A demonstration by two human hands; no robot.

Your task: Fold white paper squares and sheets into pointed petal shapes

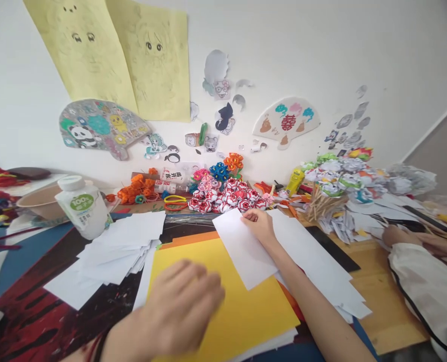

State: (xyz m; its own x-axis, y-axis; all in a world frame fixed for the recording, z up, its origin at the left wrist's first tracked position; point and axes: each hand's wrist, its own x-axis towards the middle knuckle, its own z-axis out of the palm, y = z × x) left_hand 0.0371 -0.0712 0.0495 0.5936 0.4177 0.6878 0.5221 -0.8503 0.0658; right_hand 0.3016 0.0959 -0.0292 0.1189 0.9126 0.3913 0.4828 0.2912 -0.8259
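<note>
Over the yellow sheet [253, 311], my right hand [260, 226] pinches a white sheet of paper [242, 251] by its upper edge. The paper hangs at a slant, and its lower corner reaches over the yellow sheet. My left hand [182, 306] is above the left part of the yellow sheet, blurred by motion; its fingers look bent, but their tips are hidden. An overlapping pile of white paper pieces [110, 256] lies to the left. Beyond my right forearm is a stack of long white sheets [310, 251]. Orange paper [193, 241] shows under the yellow sheet.
A white bottle [82, 211] stands behind the left pile. Red-and-white flowers [233, 196] and orange flowers [136, 190] line the wall. Paper flowers on sticks [336, 176] are at the back right. Another person's sleeve [423, 281] is at the right edge.
</note>
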